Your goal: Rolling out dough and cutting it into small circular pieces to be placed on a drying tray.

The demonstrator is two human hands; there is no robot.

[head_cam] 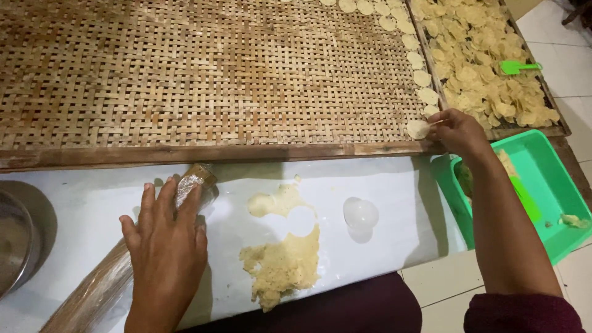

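My left hand (165, 237) lies flat, fingers spread, on a plastic-wrapped rolling pin (117, 265) resting on the white work board (382, 185). My right hand (456, 131) reaches to the near right corner of the woven bamboo tray (203, 80) and pinches a thin round dough disc (418, 128) against the weave. A flattened sheet of pale dough (283, 256) with a round hole cut from it lies on the board. Beside it stands a small clear round cutter cup (360, 214).
A column of dough discs (422, 78) runs along the tray's right edge. A second tray (487, 68) holds several dried chips and a green scoop (517, 66). A green plastic tub (542, 185) sits at right, a metal bowl (15, 240) at left.
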